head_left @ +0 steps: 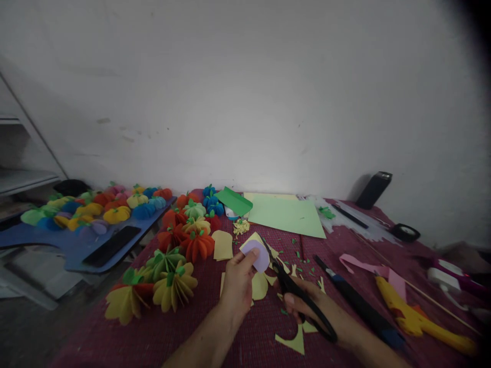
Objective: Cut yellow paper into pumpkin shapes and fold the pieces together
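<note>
My left hand point(240, 278) pinches a rounded lilac paper piece point(261, 256) together with a pale yellow paper point(253, 238) behind it. Black-handled scissors point(293, 289) are in my right hand point(312, 301), their blades reaching to the right edge of the papers. Whether the blades are parted is hard to see. Beneath my hands lie a rounded yellow paper piece point(260, 287) and curved yellow offcuts point(293, 341). A stack of round-topped yellow pieces point(223, 245) lies just beyond my left hand.
Folded paper pumpkins point(197, 245) crowd the cloth's left side; more stand on a blue table point(72, 250). Light green sheets point(284, 214) lie by the wall. At right are a utility knife point(356, 299), a yellow glue gun point(414, 314), a pink strip point(364, 265) and a black bottle point(374, 190).
</note>
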The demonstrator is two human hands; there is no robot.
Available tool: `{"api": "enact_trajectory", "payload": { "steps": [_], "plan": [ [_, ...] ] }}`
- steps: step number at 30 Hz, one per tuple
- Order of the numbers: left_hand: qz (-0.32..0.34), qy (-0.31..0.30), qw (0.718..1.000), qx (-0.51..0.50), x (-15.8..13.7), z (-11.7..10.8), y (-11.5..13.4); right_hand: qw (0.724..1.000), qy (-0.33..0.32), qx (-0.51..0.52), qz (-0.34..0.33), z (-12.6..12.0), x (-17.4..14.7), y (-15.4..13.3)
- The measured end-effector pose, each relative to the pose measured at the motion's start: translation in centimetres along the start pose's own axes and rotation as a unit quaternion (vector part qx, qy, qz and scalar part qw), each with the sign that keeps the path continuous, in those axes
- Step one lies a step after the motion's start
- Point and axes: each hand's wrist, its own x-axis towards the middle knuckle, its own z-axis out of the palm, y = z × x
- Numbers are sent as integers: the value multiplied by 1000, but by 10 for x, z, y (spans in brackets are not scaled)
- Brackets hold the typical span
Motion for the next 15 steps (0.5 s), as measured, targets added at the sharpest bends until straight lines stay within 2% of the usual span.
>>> {"api": "enact_trajectory", "payload": {
  "steps": [15],
  "plan": [
    [13, -1, 1000, 18, 0, 0, -1, 1000, -18, 6, -17, -4, -1, 2]
  ]
}}
